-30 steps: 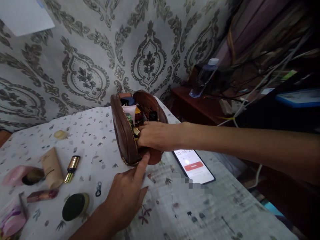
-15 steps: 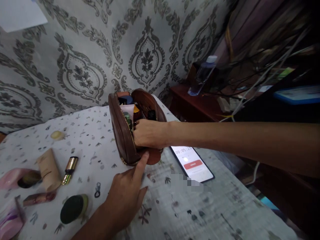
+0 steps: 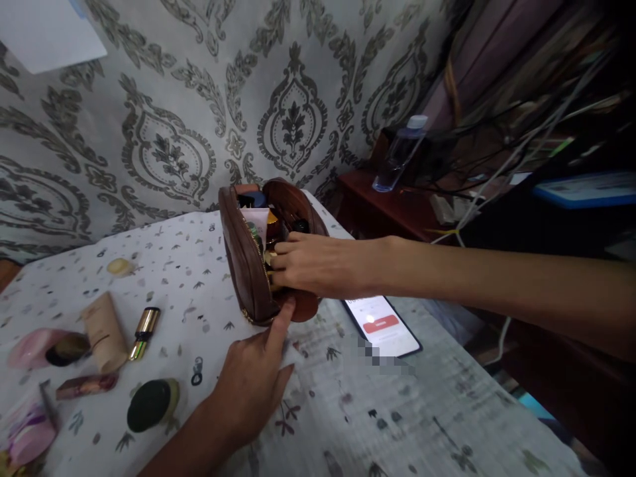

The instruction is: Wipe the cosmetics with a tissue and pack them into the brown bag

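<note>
A brown zippered makeup bag (image 3: 243, 265) lies unzipped on the patterned cloth, with a pale pink tube (image 3: 257, 222), a blue round item (image 3: 257, 199) and gold and dark cosmetics inside. My right hand (image 3: 318, 265) reaches over its side into the opening. Its fingers are bent down and closed among the contents, their tips hidden; what they hold, if anything, cannot be made out. My left hand (image 3: 253, 377) lies at the bag's near end. Its index finger is stretched out, touching the tan flap (image 3: 304, 306), and its thumb stands apart.
Left on the cloth lie a beige tube (image 3: 104, 331), a gold lipstick (image 3: 145, 333), a dark round compact (image 3: 152, 405), a pink item (image 3: 32, 348) and a small yellow item (image 3: 120, 266). A phone (image 3: 390, 331) lies under my right forearm. A bottle (image 3: 400, 156) stands on the red table behind.
My right hand has drawn back a little up and to the right in the bag, so its fingers show more. My left hand stays at the flap. The view has shifted slightly.
</note>
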### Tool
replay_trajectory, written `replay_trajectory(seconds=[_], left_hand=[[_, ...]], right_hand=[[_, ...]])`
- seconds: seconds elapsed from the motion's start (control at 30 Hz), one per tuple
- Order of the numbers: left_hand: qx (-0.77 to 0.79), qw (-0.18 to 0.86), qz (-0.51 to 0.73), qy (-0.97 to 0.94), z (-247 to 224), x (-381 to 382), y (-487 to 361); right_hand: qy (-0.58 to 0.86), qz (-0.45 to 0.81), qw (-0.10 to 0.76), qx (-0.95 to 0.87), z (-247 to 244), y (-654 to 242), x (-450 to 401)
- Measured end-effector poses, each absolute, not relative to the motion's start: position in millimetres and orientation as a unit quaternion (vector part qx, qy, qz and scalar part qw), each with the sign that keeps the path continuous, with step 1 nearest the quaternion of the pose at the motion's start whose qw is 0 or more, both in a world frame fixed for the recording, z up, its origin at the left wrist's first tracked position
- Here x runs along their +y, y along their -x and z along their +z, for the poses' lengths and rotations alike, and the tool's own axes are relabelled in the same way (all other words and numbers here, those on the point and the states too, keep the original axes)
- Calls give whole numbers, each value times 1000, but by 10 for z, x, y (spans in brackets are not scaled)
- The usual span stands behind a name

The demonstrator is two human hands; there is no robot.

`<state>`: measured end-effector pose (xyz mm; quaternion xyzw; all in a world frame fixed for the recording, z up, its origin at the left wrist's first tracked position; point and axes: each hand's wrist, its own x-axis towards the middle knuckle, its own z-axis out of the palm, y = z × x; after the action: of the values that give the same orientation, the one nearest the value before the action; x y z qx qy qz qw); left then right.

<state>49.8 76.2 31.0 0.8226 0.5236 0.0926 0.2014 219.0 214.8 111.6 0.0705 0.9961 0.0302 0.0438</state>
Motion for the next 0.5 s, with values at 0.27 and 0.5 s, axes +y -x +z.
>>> replay_trajectory(seconds=[0.27, 0.5], left_hand=[[522, 198, 74, -827, 316, 757, -516], [523, 183, 59, -830, 286, 758, -502]], right_hand=[[-89, -43, 80, 992, 1126, -2222, 1999], [-106, -34, 81, 990, 1058, -2190, 2006]])
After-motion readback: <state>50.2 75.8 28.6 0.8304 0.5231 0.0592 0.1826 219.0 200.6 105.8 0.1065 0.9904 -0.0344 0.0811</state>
